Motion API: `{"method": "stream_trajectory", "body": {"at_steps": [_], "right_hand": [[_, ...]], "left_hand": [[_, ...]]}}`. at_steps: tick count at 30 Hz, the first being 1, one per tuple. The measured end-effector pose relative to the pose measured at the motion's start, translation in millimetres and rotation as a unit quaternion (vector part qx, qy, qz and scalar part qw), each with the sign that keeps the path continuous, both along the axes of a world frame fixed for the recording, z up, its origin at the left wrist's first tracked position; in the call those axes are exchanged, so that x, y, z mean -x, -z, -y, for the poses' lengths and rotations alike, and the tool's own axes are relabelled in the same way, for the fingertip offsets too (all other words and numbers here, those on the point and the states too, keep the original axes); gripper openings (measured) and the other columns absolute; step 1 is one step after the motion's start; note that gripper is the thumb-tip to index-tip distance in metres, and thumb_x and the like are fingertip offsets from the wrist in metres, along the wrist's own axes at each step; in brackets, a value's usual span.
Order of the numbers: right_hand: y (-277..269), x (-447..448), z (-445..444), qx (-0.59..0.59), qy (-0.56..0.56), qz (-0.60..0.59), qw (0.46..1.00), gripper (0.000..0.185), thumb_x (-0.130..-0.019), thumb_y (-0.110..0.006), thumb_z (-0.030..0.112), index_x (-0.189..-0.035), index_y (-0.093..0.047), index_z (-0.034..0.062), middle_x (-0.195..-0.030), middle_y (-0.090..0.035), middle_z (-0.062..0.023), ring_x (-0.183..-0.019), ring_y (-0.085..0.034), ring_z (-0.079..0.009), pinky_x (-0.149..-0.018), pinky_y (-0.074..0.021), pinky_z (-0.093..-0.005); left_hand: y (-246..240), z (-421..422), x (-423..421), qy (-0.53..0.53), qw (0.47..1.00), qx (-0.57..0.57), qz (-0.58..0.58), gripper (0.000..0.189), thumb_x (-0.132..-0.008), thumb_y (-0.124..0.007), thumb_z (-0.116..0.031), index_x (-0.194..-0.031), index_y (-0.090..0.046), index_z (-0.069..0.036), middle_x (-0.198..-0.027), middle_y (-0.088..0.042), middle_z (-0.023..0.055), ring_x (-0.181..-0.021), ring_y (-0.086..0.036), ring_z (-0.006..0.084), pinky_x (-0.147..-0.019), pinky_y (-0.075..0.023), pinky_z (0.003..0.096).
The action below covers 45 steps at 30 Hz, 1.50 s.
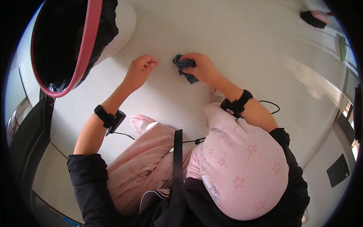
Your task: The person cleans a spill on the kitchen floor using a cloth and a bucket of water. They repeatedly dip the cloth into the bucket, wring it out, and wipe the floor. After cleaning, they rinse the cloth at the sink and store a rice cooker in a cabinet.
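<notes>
A crumpled dark blue cloth (pixel 188 68) is bunched in my right hand (pixel 202 66), low over or against the pale floor (pixel 170 93). To the left of it, my left hand (pixel 141 68) has its thumb and fingertips pinched together, the other fingers curled. Whether something small sits between those fingertips cannot be told. A few tiny specks (pixel 159 60) lie on the floor just right of the left fingertips. Both forearms wear black straps with small dark devices and cables.
A bin with a pink rim (pixel 89 42) and a black liner stands at the upper left. A brush with dark bristles (pixel 314 19) lies at the upper right. My knees in pink star-patterned trousers and a pink slipper (pixel 139 122) are close below the hands.
</notes>
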State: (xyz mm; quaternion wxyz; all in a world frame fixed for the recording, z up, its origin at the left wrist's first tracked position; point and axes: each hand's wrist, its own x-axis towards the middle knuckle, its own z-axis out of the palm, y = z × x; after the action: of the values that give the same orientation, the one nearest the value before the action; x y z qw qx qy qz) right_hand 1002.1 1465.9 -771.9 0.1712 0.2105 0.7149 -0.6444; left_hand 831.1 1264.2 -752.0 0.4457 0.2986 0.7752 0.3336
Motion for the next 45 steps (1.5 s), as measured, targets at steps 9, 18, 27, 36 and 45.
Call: {"method": "stream_trajectory", "body": {"at_steps": [9,18,27,36,45], "right_hand": [[-44.4,21.7,-28.1,0.591,0.148,-0.071,0.79,0.051,-0.087,-0.065,0.009,-0.132,-0.043,0.0017,-0.118,-0.058,-0.0086,-0.105,-0.06,-0.0208,-0.091,-0.0507,-0.0351],[-179.0,114.3,-63.9,0.4,-0.058,-0.263,0.876,0.042,-0.091,-0.059,0.01,-0.131,-0.046,0.0042,-0.117,-0.057,-0.0086,-0.104,-0.06,-0.019,-0.09,-0.0516,-0.0327],[-193.5,158.7,-60.8,0.3,-0.141,-0.246,0.911,0.038,-0.093,-0.056,0.009,-0.129,-0.05,0.0072,-0.114,-0.057,-0.0083,-0.109,-0.056,-0.0207,-0.1,-0.0453,-0.0359],[-208.2,161.5,-55.6,-0.247,-0.036,-0.366,0.897,0.037,-0.086,-0.055,0.005,-0.123,-0.055,0.0033,-0.118,-0.057,-0.0091,-0.107,-0.052,-0.0226,-0.091,-0.0441,-0.0331],[-174.4,128.3,-1.2,-0.493,-0.173,-0.461,0.718,0.032,-0.077,-0.061,0.004,-0.11,-0.061,0.0053,-0.099,-0.06,-0.0127,-0.099,-0.055,-0.0277,-0.081,-0.042,-0.0434]], "left_hand": [[-51.2,-14.9,-22.4,0.0,0.992,0.02,0.123,0.012,-0.092,-0.053,-0.005,-0.099,-0.061,0.0,-0.093,-0.062,0.0061,-0.089,-0.057,0.0145,-0.084,-0.0453,0.0285],[-243.8,-2.5,29.4,0.04,0.973,-0.219,0.058,0.029,-0.092,-0.056,-0.013,-0.119,-0.057,-0.002,-0.111,-0.061,0.0101,-0.105,-0.058,0.0216,-0.088,-0.0468,0.033],[-186.5,-58.9,60.9,-0.247,0.933,-0.257,0.056,0.041,-0.095,-0.054,-0.02,-0.127,-0.047,0.004,-0.112,-0.058,0.0152,-0.109,-0.057,0.0216,-0.098,-0.0463,0.0356],[-177.7,-53.4,69.3,-0.352,0.901,-0.254,0.012,0.03,-0.093,-0.038,-0.012,-0.116,-0.052,0.002,-0.104,-0.06,0.0142,-0.099,-0.059,0.0235,-0.091,-0.0476,0.039],[-182.4,-65.5,71.1,-0.437,0.862,-0.255,0.024,0.028,-0.096,-0.034,-0.008,-0.114,-0.05,0.005,-0.103,-0.059,0.0146,-0.095,-0.059,0.0263,-0.084,-0.0502,0.0397]]}}
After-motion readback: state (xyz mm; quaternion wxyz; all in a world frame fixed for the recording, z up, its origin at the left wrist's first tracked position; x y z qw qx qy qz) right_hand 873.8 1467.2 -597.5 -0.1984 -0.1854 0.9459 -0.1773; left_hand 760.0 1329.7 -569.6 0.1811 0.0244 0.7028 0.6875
